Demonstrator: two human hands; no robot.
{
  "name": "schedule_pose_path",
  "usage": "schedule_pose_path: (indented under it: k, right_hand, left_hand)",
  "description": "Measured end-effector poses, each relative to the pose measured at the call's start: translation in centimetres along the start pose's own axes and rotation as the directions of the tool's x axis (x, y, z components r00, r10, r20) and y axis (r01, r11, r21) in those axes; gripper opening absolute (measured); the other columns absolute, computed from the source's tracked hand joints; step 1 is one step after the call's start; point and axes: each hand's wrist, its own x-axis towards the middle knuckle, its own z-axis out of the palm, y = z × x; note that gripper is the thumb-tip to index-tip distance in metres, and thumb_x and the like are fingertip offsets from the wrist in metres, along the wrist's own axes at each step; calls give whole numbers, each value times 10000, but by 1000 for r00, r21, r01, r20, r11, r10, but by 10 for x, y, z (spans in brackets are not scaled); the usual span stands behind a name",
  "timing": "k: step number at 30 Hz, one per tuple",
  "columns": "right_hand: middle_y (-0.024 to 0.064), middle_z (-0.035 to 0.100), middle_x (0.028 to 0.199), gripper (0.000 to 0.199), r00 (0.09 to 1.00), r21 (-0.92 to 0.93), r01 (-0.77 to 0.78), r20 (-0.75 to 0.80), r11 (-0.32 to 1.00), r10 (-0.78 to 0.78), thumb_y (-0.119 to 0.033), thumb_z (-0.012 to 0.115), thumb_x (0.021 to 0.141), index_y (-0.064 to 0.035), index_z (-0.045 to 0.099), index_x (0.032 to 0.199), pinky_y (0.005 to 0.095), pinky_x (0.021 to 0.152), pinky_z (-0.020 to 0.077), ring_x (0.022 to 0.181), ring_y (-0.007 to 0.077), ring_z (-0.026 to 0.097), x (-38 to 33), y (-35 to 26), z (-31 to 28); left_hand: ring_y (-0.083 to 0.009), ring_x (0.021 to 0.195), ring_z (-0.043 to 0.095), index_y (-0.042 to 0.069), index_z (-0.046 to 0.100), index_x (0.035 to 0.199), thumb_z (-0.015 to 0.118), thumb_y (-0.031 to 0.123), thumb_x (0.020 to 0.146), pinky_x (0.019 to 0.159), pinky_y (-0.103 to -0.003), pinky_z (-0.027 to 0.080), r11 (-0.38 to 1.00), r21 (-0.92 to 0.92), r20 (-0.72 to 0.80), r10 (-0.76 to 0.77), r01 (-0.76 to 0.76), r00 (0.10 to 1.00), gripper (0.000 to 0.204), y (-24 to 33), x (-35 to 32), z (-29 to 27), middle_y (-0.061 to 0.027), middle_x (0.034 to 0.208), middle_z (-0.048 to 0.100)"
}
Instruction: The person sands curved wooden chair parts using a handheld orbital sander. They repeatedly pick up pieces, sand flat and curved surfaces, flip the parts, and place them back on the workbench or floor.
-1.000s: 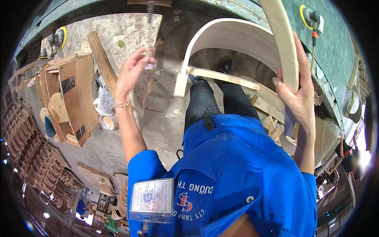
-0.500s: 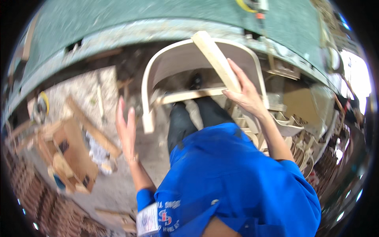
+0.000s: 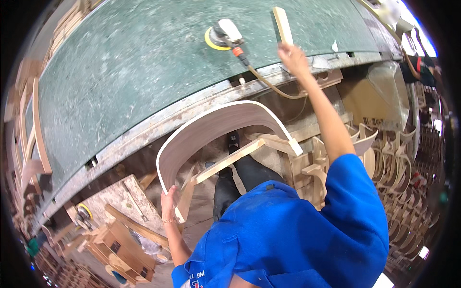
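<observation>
A curved wooden chair back (image 3: 211,129) with a pale edge and a straight crossbar (image 3: 228,161) hangs in front of my legs. Its lower left end is gripped by my left hand (image 3: 169,204), with the fingers partly hidden behind the wood. My right arm reaches forward over the green-topped table, where my right hand (image 3: 294,60) closes around the near end of a short pale wooden strip (image 3: 283,26). The strip points away from me, at or just above the tabletop; I cannot tell whether it touches.
An orbital sander (image 3: 223,34) with a yellow pad and a hose lies on the green table (image 3: 144,62). A wooden box frame (image 3: 120,249) and a second sander (image 3: 84,213) sit at lower left. Curved wooden parts (image 3: 398,187) are stacked at right.
My right hand has carried the wooden strip forward, from above the chair back to over the table. My left hand, open before, now holds the chair back, which has tilted.
</observation>
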Motion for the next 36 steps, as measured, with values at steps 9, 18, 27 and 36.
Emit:
schedule_pose_path:
  k: [9, 18, 27, 36]
  right_hand:
    - [143, 604, 948, 746, 240, 241, -970, 926, 35, 292, -704, 400, 863, -86, 538, 1257, 362, 690, 505, 778, 229, 603, -233, 46, 40]
    - [53, 597, 968, 383, 617, 583, -782, 672, 221, 411, -205, 587, 896, -10, 550, 1223, 213, 812, 421, 876, 100, 546, -277, -84, -197]
    - [94, 599, 986, 340, 684, 657, -369, -288, 658, 670, -183, 605, 841, -49, 542, 1147, 296, 842, 455, 881, 146, 559, -420, -209, -415]
    - [144, 610, 1055, 435, 605, 394, -195, -672, 898, 427, -152, 568, 826, -8, 474, 1227, 327, 860, 475, 923, 190, 596, -475, -231, -486]
  left_hand:
    - [-195, 747, 611, 9, 572, 995, 646, 283, 838, 672, -322, 517, 852, -498, 136, -110, 164, 985, 324, -14, -15, 15, -94, 842, 612]
    - [-199, 602, 571, 18, 543, 960, 583, 418, 860, 548, -329, 489, 984, -176, 343, 25, 38, 939, 415, 80, -71, -10, -113, 734, 582]
    - [-180, 677, 491, 24, 469, 1184, 612, 384, 708, 578, -305, 438, 975, -217, 777, 201, -46, 597, 614, 237, -209, 28, -127, 888, 529]
    - [-155, 707, 440, -56, 420, 1214, 601, 270, 546, 605, -260, 406, 720, -608, 670, 692, -336, 270, 764, 330, -310, 93, -155, 934, 483]
